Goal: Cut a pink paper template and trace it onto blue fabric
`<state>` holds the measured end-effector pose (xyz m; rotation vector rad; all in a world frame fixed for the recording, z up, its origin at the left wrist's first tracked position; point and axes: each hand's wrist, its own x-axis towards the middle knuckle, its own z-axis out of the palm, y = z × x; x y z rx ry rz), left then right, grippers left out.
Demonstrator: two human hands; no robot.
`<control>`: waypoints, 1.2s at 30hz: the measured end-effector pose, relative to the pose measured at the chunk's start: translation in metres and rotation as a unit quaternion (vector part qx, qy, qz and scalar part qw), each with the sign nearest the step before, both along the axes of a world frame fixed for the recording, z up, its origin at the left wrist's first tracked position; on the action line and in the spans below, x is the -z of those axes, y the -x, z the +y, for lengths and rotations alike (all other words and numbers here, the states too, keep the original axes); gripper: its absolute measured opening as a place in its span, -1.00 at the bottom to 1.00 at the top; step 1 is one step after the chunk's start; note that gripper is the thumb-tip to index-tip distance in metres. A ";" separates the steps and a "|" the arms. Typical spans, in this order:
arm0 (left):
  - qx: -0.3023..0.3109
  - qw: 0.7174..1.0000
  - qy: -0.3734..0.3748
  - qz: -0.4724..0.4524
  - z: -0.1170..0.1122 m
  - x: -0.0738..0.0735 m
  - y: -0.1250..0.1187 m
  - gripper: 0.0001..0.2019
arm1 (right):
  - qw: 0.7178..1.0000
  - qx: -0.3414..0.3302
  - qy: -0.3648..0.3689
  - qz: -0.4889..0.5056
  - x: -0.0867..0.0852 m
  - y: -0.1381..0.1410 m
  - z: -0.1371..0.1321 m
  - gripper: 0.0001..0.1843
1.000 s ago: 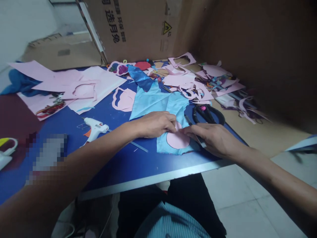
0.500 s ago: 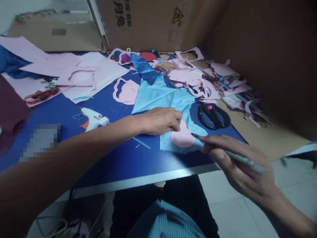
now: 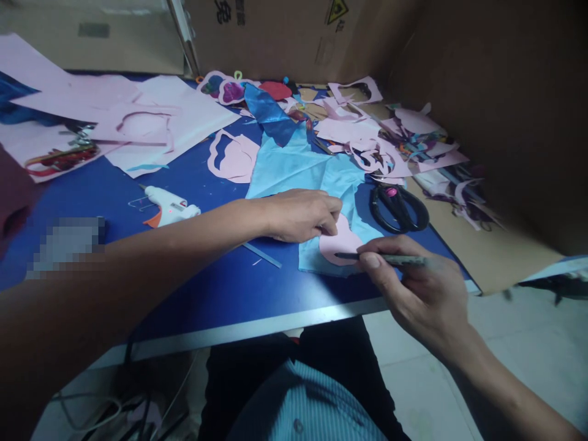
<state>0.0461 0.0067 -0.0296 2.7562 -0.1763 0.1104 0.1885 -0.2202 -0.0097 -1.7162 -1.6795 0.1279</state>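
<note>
Left hand (image 3: pixel 303 214), fingers released and flat, pinned pink cutout (image 3: pixel 339 244) on blue cloth (image 3: pixel 294 171) near the table (image 3: pixel 220 294) edge. Right hand (image 3: pixel 418 294) fingers clenched the pen (image 3: pixel 395 260), tip at the cutout. No outline showed yet.

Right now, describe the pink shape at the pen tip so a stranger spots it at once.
At the front of the blue tabletop lies a light blue cloth sheet. On its near corner sits a rounded pink paper cutout, between the left hand and the dark pen in the right hand. Unlike the hollowed pink scraps behind, it is solid.
</note>
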 end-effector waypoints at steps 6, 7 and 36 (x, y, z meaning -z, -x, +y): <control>0.002 1.000 0.002 0.019 0.000 -0.003 0.000 -0.68 | 1.000 0.015 0.001 0.018 0.009 0.003 0.003 -0.81; 0.003 1.000 0.004 0.020 0.000 -0.003 0.000 -0.68 | 1.000 0.016 -0.005 0.012 0.010 0.004 0.004 -0.83; 0.000 1.000 0.015 0.003 -0.001 0.001 0.001 -0.76 | 0.999 0.031 -0.021 -0.030 0.032 0.012 0.015 -0.81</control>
